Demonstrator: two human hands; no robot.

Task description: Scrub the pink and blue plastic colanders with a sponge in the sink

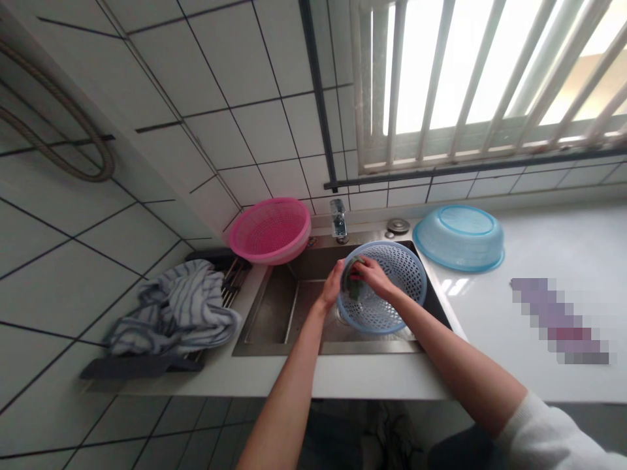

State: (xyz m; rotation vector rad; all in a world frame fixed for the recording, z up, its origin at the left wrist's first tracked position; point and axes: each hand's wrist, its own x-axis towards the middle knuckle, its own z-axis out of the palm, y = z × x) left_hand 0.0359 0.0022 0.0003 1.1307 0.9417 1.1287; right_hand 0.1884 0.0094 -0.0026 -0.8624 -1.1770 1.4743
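A blue plastic strainer basket [392, 287] is held tilted over the steel sink [274, 313]. My left hand [332, 284] grips its left rim. My right hand [373, 275] reaches into the basket, fingers closed on a dark green scouring pad [353, 281] pressed against the inner wall near the rim. Both forearms stretch out from the bottom of the view.
A pink strainer basket [270, 230] sits at the sink's back left corner. A blue basin [459, 236] lies upside down on the white counter [539, 261] to the right. The tap [337, 220] stands behind the sink. A striped cloth [176, 307] covers the drying rack on the left.
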